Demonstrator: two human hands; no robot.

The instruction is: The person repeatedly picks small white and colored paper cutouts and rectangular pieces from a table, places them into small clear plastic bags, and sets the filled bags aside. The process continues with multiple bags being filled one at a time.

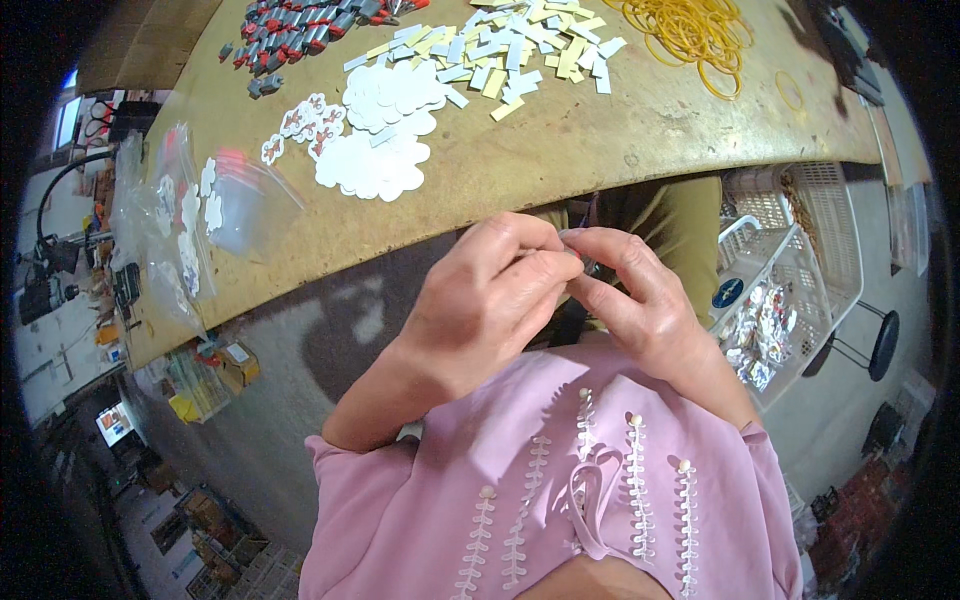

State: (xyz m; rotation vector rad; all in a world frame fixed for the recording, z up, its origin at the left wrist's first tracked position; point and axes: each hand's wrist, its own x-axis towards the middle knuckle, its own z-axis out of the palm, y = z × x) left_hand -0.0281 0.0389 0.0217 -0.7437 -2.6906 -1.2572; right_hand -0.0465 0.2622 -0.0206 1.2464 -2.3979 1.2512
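Observation:
Over my lap, just off the table's near edge, my left hand (485, 300) and my right hand (645, 300) meet at the fingertips. Both are closed in a pinch. A tiny bit of grey and red shows between the fingers, but they hide most of it and its kind does not show. On the table beyond are white scalloped cards (375, 165) in a loose stack and small printed cut-out cards (305, 125). Farther back lie a pile of yellow and pale blue paper strips (505, 60) and a heap of small grey-and-red pieces (300, 30).
Yellow rubber bands (695, 45) lie at the far right of the table (560, 150). Clear plastic bags (240, 200) with white cut-outs are at its left edge. Right of my legs stands a white plastic basket (840, 250) holding small wrapped pieces (760, 335).

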